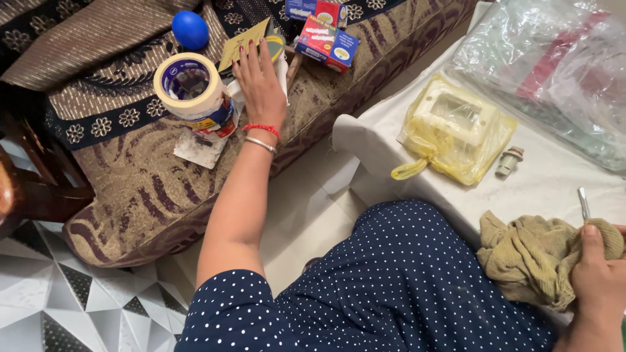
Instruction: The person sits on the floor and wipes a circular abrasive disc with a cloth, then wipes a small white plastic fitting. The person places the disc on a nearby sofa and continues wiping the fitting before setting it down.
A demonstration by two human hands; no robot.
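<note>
My left hand (259, 81) reaches out over the sofa, fingers spread and flat on a small white item (282, 70) next to a yellow card (242, 44). A roll of masking tape (189, 85) stands just left of that hand. My right hand (596, 274) is at the lower right, closed on a crumpled olive-tan cloth (531, 257) together with a thin metal tool (583, 203) that sticks up from the cloth.
A blue ball (190, 29) and small red-and-blue boxes (326, 43) lie on the patterned sofa (150, 189). The white table (554, 179) holds a white plastic box in a yellow bag (453, 127), a small grey fitting (508, 160) and clear plastic bags (554, 65).
</note>
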